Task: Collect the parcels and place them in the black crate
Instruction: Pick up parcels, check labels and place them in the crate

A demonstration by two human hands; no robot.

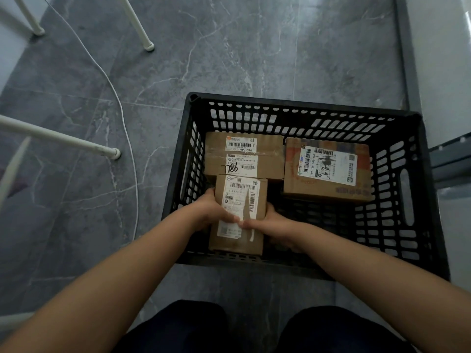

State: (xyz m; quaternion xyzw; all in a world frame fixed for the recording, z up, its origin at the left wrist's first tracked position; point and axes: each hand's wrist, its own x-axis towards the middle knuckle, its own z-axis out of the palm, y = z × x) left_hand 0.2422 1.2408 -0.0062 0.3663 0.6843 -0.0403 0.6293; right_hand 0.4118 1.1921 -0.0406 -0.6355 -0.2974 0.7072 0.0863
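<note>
Your left grip (211,212) and right grip (277,229) both clasp a parcel (242,194) by its sides, inside the crate (305,109) at its near left. Just beyond it lie two more parcels (244,149) at far left, and a larger box (328,171) at far right

Black crate (418,179), slotted walls; brown parcels (328,171), white barcode labels (241,143); grey white-veined marble floor (229,47).
</note>
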